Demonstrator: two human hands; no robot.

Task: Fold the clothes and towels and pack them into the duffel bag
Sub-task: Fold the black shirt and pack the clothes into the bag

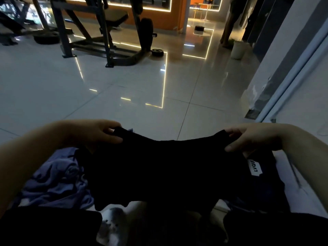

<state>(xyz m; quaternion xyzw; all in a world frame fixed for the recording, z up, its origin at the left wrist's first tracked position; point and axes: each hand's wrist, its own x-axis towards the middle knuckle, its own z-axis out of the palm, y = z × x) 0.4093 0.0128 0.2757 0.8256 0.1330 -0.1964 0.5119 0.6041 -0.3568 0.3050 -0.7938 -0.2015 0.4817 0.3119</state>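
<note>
Both hands, left hand point(101, 133) and right hand point(248, 139), pinch the black fabric garment point(159, 167) by its top corners, fingers clamped, stretching it flat for folding over the purple crumpled cloth point(53, 180).

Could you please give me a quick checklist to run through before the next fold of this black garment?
1. Left hand pinches one top corner of the black garment: ok.
2. Right hand pinches the other top corner: ok.
3. Top edge held taut between the hands: not ok, it sags in the middle.
4. Lower edge hanging even: not ok, it looks ragged.
5. Purple clothes lie beside the garment, out of the way: cannot tell, the garment may overlap them.
6. Duffel bag ready and open: cannot tell, not clearly seen.
</note>
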